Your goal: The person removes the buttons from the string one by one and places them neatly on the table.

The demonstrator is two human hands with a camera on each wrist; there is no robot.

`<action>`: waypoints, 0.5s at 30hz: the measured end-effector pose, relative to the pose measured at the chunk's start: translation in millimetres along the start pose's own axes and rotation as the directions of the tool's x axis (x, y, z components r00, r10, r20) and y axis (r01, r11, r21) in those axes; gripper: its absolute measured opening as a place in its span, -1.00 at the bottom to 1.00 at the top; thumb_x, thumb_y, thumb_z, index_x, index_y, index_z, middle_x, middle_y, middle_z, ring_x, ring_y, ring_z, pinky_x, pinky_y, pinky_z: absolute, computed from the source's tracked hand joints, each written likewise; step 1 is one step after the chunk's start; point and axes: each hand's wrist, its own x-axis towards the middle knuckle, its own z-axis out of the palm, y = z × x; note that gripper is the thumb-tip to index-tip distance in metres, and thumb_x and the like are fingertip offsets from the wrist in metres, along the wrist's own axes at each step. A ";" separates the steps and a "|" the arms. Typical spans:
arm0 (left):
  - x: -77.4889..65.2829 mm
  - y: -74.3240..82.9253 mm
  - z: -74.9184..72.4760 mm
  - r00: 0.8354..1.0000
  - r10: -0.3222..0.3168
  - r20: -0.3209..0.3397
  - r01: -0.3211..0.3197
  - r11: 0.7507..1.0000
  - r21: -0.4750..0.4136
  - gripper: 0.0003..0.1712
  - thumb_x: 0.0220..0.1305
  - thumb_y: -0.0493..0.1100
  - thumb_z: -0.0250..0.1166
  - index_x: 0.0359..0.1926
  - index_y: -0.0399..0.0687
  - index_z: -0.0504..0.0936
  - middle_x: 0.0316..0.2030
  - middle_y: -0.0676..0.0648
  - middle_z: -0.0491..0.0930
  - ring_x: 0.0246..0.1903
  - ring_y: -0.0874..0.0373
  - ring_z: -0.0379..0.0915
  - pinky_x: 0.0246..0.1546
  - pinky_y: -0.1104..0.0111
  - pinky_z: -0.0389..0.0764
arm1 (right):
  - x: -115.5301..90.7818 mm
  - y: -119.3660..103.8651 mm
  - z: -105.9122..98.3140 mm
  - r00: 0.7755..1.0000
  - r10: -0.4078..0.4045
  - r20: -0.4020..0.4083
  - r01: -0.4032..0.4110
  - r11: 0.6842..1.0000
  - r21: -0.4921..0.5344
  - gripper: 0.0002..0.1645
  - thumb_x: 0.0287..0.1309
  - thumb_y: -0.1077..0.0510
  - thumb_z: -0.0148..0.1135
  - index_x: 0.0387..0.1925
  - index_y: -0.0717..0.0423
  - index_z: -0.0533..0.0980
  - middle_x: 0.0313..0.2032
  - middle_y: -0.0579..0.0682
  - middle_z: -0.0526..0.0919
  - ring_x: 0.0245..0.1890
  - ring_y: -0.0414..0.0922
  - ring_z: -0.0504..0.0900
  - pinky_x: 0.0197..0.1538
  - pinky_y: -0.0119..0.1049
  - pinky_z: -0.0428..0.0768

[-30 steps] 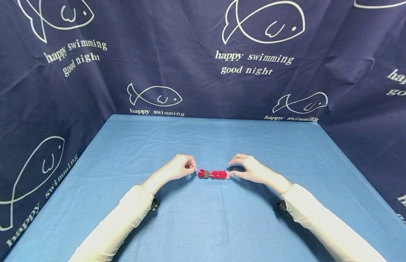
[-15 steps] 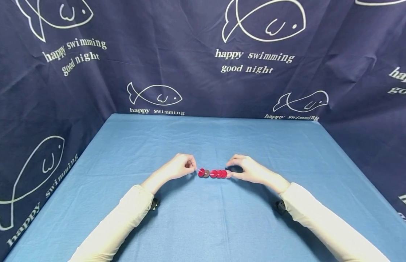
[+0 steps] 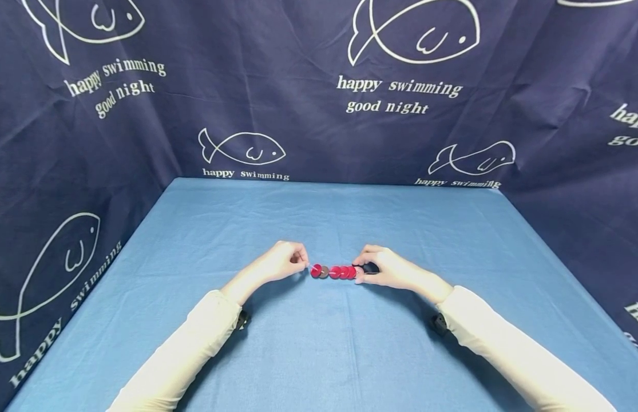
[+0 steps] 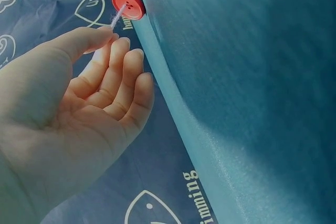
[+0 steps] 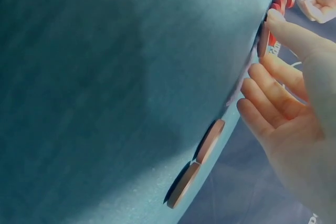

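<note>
A row of buttons threaded on a pale string lies across the middle of the table. At its left end are a red button point(image 3: 316, 270) and a brown button point(image 3: 324, 272); after a short gap come several overlapping red buttons point(image 3: 342, 272). My left hand point(image 3: 286, 261) pinches the string point(image 4: 117, 18) between thumb and forefinger, just beside the end red button point(image 4: 128, 5). At the right end, thumb and forefinger of my right hand point(image 3: 388, 268) hold a brownish-pink button point(image 5: 263, 40) by its edges. The other right fingers are loosely bent.
Two more brownish buttons, an upper one point(image 5: 211, 141) and a lower one point(image 5: 184, 185), lie under my right hand with a bit of string between them. A blue cloth point(image 3: 319, 355) covers the table. Dark blue fish-print curtains point(image 3: 308, 86) stand behind and on both sides.
My right hand has moved slightly left, and its thumb and forefinger have come together on the end button. The left hand keeps its pinch on the string with hardly any movement.
</note>
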 end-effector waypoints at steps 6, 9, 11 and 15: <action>-0.1 1.3 -0.2 1.000 0.002 0.001 -0.002 1.000 -0.002 -0.93 0.15 -0.26 0.26 -0.46 -0.09 0.56 -0.59 0.09 0.53 -0.59 0.35 0.34 -0.46 0.51 0.40 | 0.9 0.4 2.9 1.000 -0.018 -0.007 0.018 1.000 -0.009 -0.67 -0.09 0.08 0.44 -0.24 0.14 0.63 -0.36 -0.04 0.55 -0.34 -0.15 0.51 -0.20 -0.31 0.50; -0.1 2.0 0.0 1.000 0.006 0.002 -0.006 1.000 0.003 -0.93 0.15 -0.26 0.26 -0.46 -0.08 0.57 -0.59 0.09 0.54 -0.58 0.36 0.35 -0.44 0.51 0.41 | 1.4 0.6 3.6 1.000 -0.015 -0.008 0.015 1.000 -0.004 -0.70 -0.10 0.08 0.44 -0.27 0.12 0.64 -0.39 -0.05 0.54 -0.35 -0.16 0.49 -0.21 -0.33 0.48; 0.0 2.3 0.2 1.000 0.011 0.001 -0.011 1.000 0.006 -0.94 0.14 -0.27 0.26 -0.46 -0.08 0.57 -0.58 0.08 0.55 -0.58 0.36 0.36 -0.44 0.51 0.41 | 1.2 0.2 3.7 1.000 -0.004 -0.005 0.004 1.000 0.000 -0.73 -0.09 0.09 0.44 -0.30 0.10 0.63 -0.40 -0.06 0.52 -0.36 -0.16 0.47 -0.22 -0.34 0.46; 0.0 2.8 0.2 1.000 0.024 0.000 -0.024 1.000 0.009 -0.95 0.12 -0.28 0.25 -0.46 -0.09 0.57 -0.58 0.07 0.55 -0.57 0.36 0.35 -0.44 0.51 0.41 | 0.7 -1.5 3.2 1.000 0.022 0.008 -0.022 1.000 0.008 -0.79 -0.07 0.10 0.42 -0.34 0.07 0.63 -0.42 -0.06 0.52 -0.36 -0.15 0.46 -0.22 -0.34 0.45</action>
